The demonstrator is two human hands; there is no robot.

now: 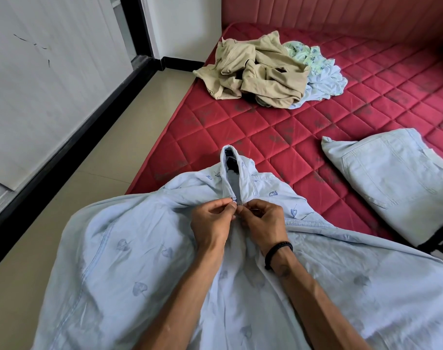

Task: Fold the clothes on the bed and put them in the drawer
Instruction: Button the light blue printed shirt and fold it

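Nearest the camera, a pale blue leaf-print shirt (pixel 129 269) is spread across the near edge of the red quilted mattress (pixel 278 127), its body draped toward the viewer and its collar (pixel 231 170) standing up at the far end. Just below that collar, the two front edges are pinched, one in the left hand (pixel 211 223) and one in the right hand (pixel 262 221), thumbs and fingertips closed tightly on the cloth; the top button appears to be the thing being fastened, though the button itself is too small to be made out. The step is best done with the plackets kept aligned and the fabric held taut between both grips, so that the collar is squared before any fold is made; the wrinkled front should then be smoothed flat. To the right, a folded light denim garment (pixel 392 178) is already laid on the bed. Farther off, a heap of khaki clothes (pixel 253 69) and a floral garment (pixel 314 61) remains unfolded. No drawer is in view.
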